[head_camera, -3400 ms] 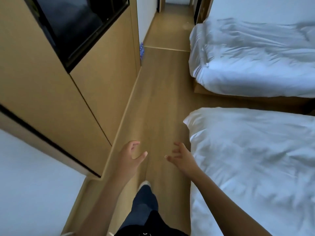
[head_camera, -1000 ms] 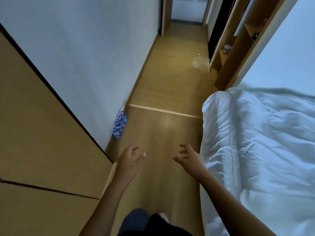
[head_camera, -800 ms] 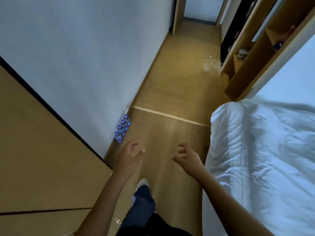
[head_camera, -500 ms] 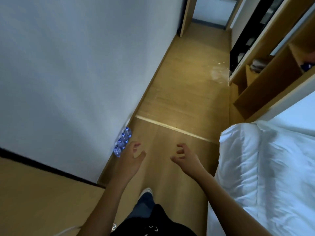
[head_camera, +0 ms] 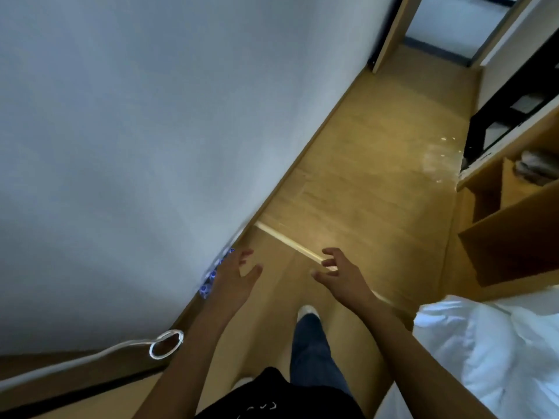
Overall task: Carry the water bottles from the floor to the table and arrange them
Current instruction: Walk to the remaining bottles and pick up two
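- No brand, label or writing can be read; the small clear plastic water bottles with blue caps (head_camera: 208,281) are blurred, and a faint pale mark on the black top (head_camera: 266,397) at the bottom edge is too small to make out.
- The bottles stand in a short row on the light brown wooden floor (head_camera: 357,182), tight against the foot of the pale grey wall (head_camera: 136,131), where wall and floor meet.
- The left hand (head_camera: 234,282) is empty, its fingers spread and relaxed, palm turned inward. It lies just beside the bottles in this view and hides part of the row; whether it touches them cannot be told.
- The right hand (head_camera: 341,275) is also empty, fingers loosely curved and apart, well to the right of the bottles over bare floor.
- Between wall and white rumpled bed duvet (head_camera: 490,352) runs a narrow strip of floor; a blue-trousered leg with a white shoe (head_camera: 307,311) stands in it.
- A pale threshold strip (head_camera: 287,243) crosses the floor beyond the hands; past it the corridor widens toward an open doorway (head_camera: 447,22).
- An open wooden shelf unit (head_camera: 514,237) borders the floor on the right, above the bed.
- A white looped cord (head_camera: 165,344) hangs blurred at the lower left.
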Tool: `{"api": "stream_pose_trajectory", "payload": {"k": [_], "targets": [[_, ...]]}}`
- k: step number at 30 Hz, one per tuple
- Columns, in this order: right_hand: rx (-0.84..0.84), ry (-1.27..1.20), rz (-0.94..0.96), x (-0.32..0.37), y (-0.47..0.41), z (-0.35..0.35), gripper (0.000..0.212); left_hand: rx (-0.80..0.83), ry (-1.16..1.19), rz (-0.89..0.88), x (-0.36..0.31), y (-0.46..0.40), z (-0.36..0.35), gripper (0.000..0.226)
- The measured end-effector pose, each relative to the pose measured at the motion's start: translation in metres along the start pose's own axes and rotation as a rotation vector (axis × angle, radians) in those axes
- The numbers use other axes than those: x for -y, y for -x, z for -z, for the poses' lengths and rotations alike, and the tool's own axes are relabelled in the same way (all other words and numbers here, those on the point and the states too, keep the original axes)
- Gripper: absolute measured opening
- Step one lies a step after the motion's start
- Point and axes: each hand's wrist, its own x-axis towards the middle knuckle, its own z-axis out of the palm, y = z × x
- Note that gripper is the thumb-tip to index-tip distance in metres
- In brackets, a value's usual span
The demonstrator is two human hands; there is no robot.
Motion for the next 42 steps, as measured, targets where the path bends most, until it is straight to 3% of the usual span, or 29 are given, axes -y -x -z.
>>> {"api": "stream_pose_trajectory", "payload": {"k": [9, 14, 20, 31, 42], "targets": [[0.285, 0.154, 0.138, 0.041, -0.145, 0.062, 0.057, -0.316, 0.095, 0.173, -0.047, -0.078, -0.036, 0.029], [0.432, 0.301, 0.257, 0.067, -0.2, 0.061, 0.058, -0.448, 0.128, 0.259, -0.046, -0.094, -0.051, 0.031], [0.552, 0.371, 0.299, 0.092, -0.231, 0.025, 0.056, -0.573, 0.202, 0.352, -0.028, -0.104, -0.046, 0.034], [0.677, 0.498, 0.345, 0.094, -0.274, -0.057, 0.055, -0.636, 0.222, 0.469, 0.048, -0.129, -0.029, 0.036], [0.796, 0.594, 0.445, 0.059, -0.367, -0.141, 0.059, -0.748, 0.268, 0.599, 0.135, -0.188, -0.084, 0.037]]}}
